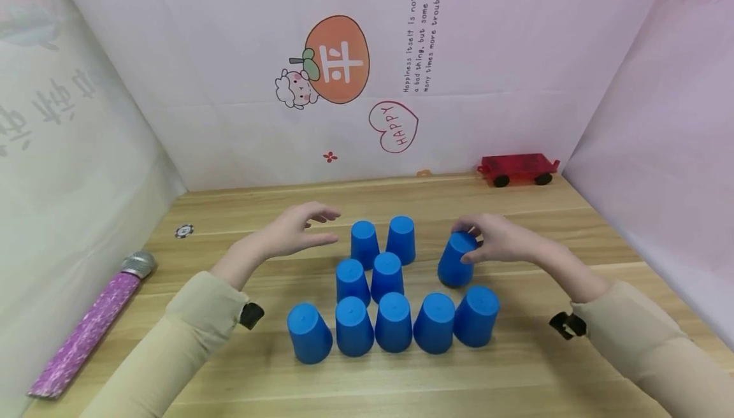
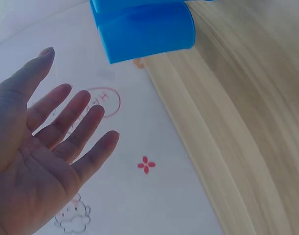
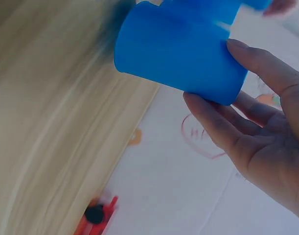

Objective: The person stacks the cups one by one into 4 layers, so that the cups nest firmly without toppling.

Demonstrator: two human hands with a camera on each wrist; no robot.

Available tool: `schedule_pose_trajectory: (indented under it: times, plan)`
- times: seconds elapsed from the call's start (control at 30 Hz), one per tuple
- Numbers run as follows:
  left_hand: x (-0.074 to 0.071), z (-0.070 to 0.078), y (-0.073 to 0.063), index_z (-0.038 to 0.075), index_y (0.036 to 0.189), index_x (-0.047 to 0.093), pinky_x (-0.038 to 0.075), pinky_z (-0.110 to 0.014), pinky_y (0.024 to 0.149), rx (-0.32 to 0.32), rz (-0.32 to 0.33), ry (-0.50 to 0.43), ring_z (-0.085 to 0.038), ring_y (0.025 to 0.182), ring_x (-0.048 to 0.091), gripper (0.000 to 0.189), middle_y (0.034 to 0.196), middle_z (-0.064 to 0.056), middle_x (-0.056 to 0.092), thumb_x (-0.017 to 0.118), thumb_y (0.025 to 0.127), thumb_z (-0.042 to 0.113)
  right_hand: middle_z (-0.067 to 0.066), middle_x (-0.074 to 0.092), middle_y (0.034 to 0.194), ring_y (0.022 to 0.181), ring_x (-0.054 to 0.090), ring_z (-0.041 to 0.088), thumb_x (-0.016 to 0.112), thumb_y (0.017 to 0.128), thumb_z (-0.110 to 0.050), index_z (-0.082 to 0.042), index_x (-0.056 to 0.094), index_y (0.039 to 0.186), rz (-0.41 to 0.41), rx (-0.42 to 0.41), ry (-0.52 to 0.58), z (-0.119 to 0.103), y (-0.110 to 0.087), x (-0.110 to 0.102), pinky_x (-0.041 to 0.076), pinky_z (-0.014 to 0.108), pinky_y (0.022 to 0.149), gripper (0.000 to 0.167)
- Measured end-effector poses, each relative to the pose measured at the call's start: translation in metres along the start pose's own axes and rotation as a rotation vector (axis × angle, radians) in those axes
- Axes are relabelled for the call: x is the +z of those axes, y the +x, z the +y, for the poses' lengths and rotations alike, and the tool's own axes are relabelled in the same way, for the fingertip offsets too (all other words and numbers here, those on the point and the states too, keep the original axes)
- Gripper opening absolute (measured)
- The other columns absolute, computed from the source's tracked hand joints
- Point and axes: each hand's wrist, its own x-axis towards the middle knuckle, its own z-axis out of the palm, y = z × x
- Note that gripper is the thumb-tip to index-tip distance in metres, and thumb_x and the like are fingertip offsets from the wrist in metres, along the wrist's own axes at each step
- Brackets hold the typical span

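Nine blue cups (image 1: 394, 324), lower centre of frame; tenth cup (image 1: 455, 266), right of centre, pinched in my right hand (image 1: 497, 237); my left hand (image 1: 298, 229) empty, thumb wide; step: arranging, I judge; next move needs alignment, release

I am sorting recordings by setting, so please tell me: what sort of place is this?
Perhaps a small screened-off tabletop booth: a wood-grain table has printed white sheets at its back and sides, with blue cups standing on it.
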Motion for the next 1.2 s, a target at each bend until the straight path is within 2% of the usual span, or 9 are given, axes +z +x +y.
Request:
schedule_pose_trajectory:
  times: [0.27, 0.5, 0.67, 0.87, 1.2]
  plan:
    - [0.003, -0.006, -0.026, 0.009, 0.128, 0.055, 0.046, -0.049, 0.1, -0.012, 0.006, -0.027, -0.028, 0.119, 0.055, 0.047, 0.129, -0.009, 0.059, 0.067, 0.088, 0.029, 0.021, 0.063, 0.111, 0.105, 0.059, 0.043, 0.072, 0.081, -0.011, 0.004, 0.057, 0.115, -0.028, 0.002, -0.012, 0.02, 0.016, -0.015, 0.055, 0.049, 0.083, 0.04]
    - [0.015, -0.006, -0.037, 0.01, 0.127, 0.056, 0.047, -0.048, 0.098, 0.009, -0.003, -0.09, -0.026, 0.118, 0.056, 0.046, 0.127, -0.007, 0.06, 0.067, 0.087, 0.029, 0.02, 0.061, 0.115, 0.111, 0.056, 0.044, 0.071, 0.082, -0.011, 0.002, 0.057, 0.119, -0.083, 0.007, 0.002, 0.022, 0.035, -0.016, 0.053, 0.051, 0.087, 0.042]
    - [0.026, -0.003, -0.039, 0.011, 0.128, 0.054, 0.047, -0.048, 0.099, 0.014, -0.033, -0.13, -0.027, 0.119, 0.055, 0.048, 0.129, -0.007, 0.058, 0.068, 0.086, 0.032, 0.019, 0.062, 0.116, 0.112, 0.056, 0.043, 0.071, 0.082, -0.011, 0.0, 0.057, 0.12, -0.107, 0.004, -0.011, 0.022, 0.047, -0.014, 0.053, 0.05, 0.087, 0.042]
    - [0.038, -0.002, -0.039, 0.009, 0.129, 0.054, 0.048, -0.048, 0.097, 0.038, -0.063, -0.158, -0.031, 0.119, 0.055, 0.05, 0.129, -0.012, 0.058, 0.067, 0.087, 0.033, 0.018, 0.062, 0.118, 0.113, 0.056, 0.041, 0.072, 0.082, -0.011, -0.002, 0.056, 0.121, -0.119, 0.005, -0.016, 0.019, 0.057, -0.011, 0.053, 0.05, 0.087, 0.043]
    - [0.043, 0.002, -0.033, 0.006, 0.132, 0.051, 0.047, -0.048, 0.099, 0.045, -0.104, -0.19, -0.025, 0.119, 0.055, 0.057, 0.132, -0.008, 0.057, 0.068, 0.085, 0.034, 0.019, 0.06, 0.121, 0.114, 0.055, 0.041, 0.072, 0.082, -0.014, -0.003, 0.056, 0.122, -0.133, 0.009, -0.013, 0.011, 0.063, -0.007, 0.053, 0.049, 0.089, 0.045]
